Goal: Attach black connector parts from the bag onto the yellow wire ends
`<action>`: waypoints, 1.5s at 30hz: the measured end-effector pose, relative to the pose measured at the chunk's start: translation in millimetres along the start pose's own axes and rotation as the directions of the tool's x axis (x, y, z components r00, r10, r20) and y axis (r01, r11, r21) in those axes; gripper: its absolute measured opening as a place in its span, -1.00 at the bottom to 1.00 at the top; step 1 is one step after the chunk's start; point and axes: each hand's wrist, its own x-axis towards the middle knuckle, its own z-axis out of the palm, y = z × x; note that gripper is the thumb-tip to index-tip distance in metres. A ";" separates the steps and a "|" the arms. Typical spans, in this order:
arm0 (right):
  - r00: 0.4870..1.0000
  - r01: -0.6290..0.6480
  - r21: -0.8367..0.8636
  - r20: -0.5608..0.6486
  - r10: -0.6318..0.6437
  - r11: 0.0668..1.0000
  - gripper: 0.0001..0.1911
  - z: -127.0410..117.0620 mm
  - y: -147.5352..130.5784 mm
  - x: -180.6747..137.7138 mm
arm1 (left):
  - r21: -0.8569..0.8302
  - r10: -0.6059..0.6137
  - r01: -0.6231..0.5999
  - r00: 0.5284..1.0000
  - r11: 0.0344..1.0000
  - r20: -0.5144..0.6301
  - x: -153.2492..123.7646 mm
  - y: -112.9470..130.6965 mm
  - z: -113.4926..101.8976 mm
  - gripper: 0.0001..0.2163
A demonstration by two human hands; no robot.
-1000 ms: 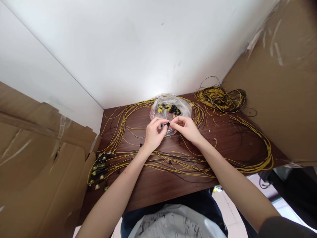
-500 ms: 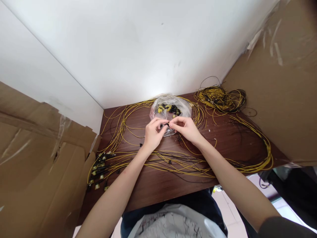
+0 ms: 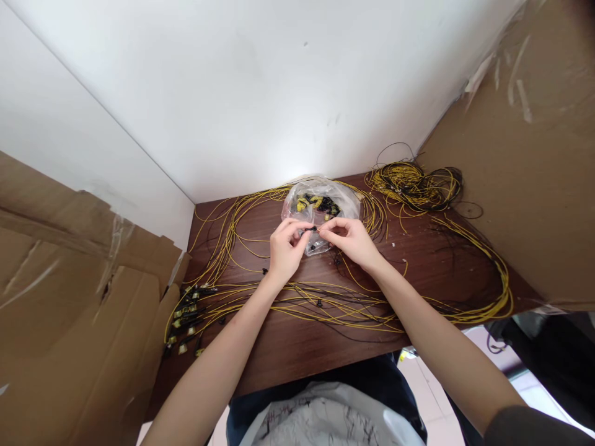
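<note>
My left hand (image 3: 286,248) pinches a small black piece (image 3: 310,229), which looks like a connector part, between thumb and forefinger. From the other side my right hand (image 3: 349,240) is closed in a pinch at the piece's right end; whether it grips the piece itself or something tiny beside it is too small to see. Both hands hover over the near side of a clear plastic bag (image 3: 346,197). Inside the bag lie black and yellow connector parts (image 3: 325,204). Yellow and black wires (image 3: 334,303) run across the table below my wrists.
Wires with black and pale yellow ends (image 3: 186,316) lie at the table's left. A tangled wire coil (image 3: 409,186) sits back right. Cardboard panels (image 3: 520,186) flank both sides, and a white wall (image 3: 279,93) rises behind. Small black pieces (image 3: 318,303) are scattered on the brown table (image 3: 279,365).
The fingertips have drawn slightly apart, and more of the black piece shows between them. My left hand has shifted a little to the left.
</note>
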 end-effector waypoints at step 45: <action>0.995 -0.069 -0.176 -0.088 0.054 0.982 -0.89 1.4 0.8 -1.8 | -0.021 0.109 -0.108 0.991 0.994 0.073 -2.0 -4.6 1.9 -0.91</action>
